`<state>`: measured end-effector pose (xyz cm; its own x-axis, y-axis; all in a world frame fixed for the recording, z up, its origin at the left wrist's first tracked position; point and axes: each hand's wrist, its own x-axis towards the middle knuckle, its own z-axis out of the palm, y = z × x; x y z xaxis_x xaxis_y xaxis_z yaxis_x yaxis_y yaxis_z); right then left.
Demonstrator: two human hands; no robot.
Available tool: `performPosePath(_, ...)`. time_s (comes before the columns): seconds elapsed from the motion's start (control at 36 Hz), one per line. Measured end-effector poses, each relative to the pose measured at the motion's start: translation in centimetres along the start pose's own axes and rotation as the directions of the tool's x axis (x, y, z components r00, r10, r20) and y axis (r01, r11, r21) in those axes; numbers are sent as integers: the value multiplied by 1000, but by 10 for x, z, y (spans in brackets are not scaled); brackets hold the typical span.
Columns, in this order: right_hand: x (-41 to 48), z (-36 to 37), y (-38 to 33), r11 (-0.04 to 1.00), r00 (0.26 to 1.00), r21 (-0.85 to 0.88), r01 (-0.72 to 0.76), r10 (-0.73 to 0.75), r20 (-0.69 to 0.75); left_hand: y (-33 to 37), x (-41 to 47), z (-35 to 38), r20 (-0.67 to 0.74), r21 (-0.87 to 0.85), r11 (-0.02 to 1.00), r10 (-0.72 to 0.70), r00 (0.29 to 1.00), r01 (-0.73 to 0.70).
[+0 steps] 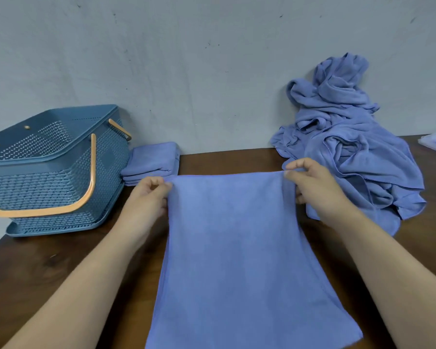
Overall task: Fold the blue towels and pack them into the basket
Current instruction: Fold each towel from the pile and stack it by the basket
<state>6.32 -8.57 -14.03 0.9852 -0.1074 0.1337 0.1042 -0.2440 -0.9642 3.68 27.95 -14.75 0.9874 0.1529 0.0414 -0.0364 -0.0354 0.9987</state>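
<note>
Towel [237, 248] spreading out over table [48, 268], right of basket [48, 172], far edge being pulled taut between both hands. Left hand [146, 197] pinching far corner nearer basket, fingers curling on cloth. Right hand [315, 190] pinching far corner farther from basket. Folded towel stack [154, 159] sitting just beside basket, on its right. Crumpled towel pile [350, 152] heaping well right of basket, leaning against wall.
</note>
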Motion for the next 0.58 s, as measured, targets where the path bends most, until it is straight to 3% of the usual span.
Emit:
performPosePath(0.06,6,8,12,1000,999,-10,-14,14,-49,-15,6,5,-44,14,996,-86,995,87)
performPosePath(0.11,6,11,25,989,1000,-145,20,-18,13,-25,7,3,-23,109,989,-96,995,98)
performPosePath(0.17,3,13,32,959,997,-278,60,-44,65,-24,6,-1,27,168,983,-73,997,67)
performPosePath(0.31,-4,15,34,907,991,-405,116,-81,102,-25,-1,-1,123,395,916,18,992,-66)
performPosePath(0.58,-11,9,29,902,994,-419,108,-88,67,-38,5,-3,163,502,851,80,983,-153)
